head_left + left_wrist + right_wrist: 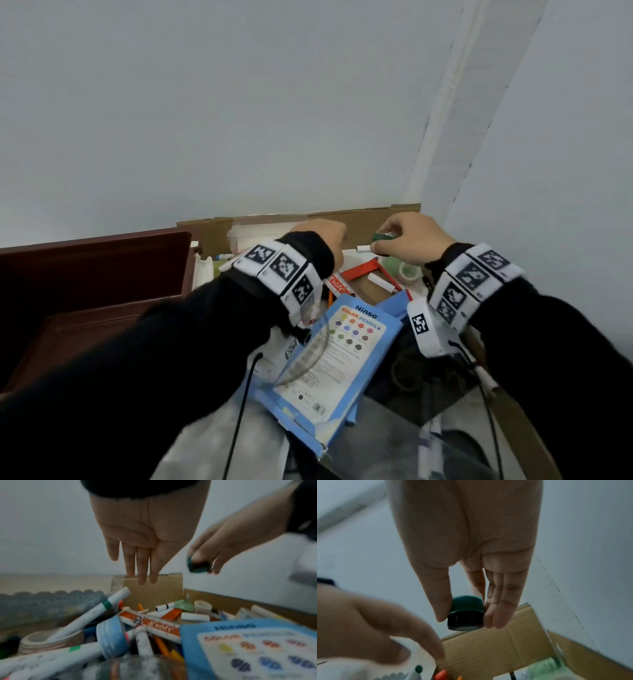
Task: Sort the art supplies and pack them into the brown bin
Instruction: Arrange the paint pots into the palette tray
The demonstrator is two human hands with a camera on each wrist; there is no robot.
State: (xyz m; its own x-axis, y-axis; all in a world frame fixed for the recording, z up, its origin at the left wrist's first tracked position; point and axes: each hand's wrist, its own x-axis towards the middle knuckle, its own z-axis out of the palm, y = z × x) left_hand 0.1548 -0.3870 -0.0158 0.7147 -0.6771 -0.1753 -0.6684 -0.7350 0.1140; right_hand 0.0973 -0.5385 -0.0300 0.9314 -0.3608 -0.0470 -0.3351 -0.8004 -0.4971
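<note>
Now, right hand [467,555]: my thumb and fingers pinch a small green pot [466,613] with a black cap, held in the air above the cardboard box [359,222].
Left hand [147,524]: fingers straight and relaxed, holding nothing, tips near the box's far wall.
Brown bin [92,274]: off to my left, well apart from the pot, so the pot is not yet packed.
Slip risk: I judge the pinch light, only on the pot's sides; a quick swing toward the bin could let it drop back among the markers [89,616].
Clash risk: my hands are near each other over the box; crossing paths could knock the pot loose.
Head view: shows the bin and the pencil pack [329,356]; neither wrist view shows the bin.
Right wrist view: shows the grip and the cap's ribbing, which the head view hides.
Left wrist view: shows the clutter of markers and tape rolls in the box.
</note>
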